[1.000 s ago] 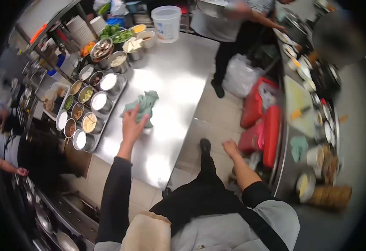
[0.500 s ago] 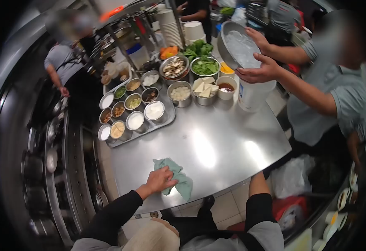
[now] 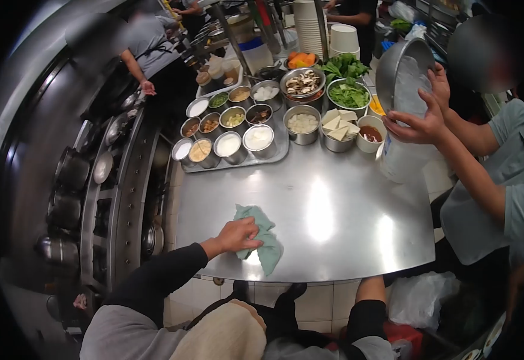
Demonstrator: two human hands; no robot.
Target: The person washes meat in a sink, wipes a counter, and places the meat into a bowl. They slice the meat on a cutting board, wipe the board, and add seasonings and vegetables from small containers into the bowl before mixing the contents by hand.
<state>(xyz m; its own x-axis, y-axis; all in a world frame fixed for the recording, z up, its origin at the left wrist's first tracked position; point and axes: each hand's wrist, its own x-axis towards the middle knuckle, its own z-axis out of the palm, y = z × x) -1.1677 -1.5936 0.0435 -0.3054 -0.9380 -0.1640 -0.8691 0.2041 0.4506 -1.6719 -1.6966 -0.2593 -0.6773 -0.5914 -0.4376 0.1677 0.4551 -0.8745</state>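
Observation:
My left hand (image 3: 238, 235) is closed on a crumpled green cloth (image 3: 268, 249), pressed to the steel table (image 3: 358, 210) near its front left part. Of my right arm (image 3: 370, 294) only the forearm and sleeve show; the hand is hidden at the table's front edge. Beyond the cloth, a grey tray (image 3: 280, 153) carries several metal cups of ingredients. To its right are a cup of white pieces (image 3: 303, 124), a cup of pale slabs (image 3: 340, 126) and a white cup of brown sauce (image 3: 370, 133).
At the right, another person's hands (image 3: 427, 120) tilt a metal bowl (image 3: 388, 72) of clear, ice-like contents over a white bucket (image 3: 400, 159). Bowls of sliced mushrooms (image 3: 303, 82) and greens (image 3: 349, 94) stand behind. A stove counter (image 3: 127, 198) runs along the left. Another person stands at the back left.
The view has shifted, so the table and food sit further right. The other person's bowl is tipped more steeply. My left hand keeps hold of the cloth at nearly the same table spot.

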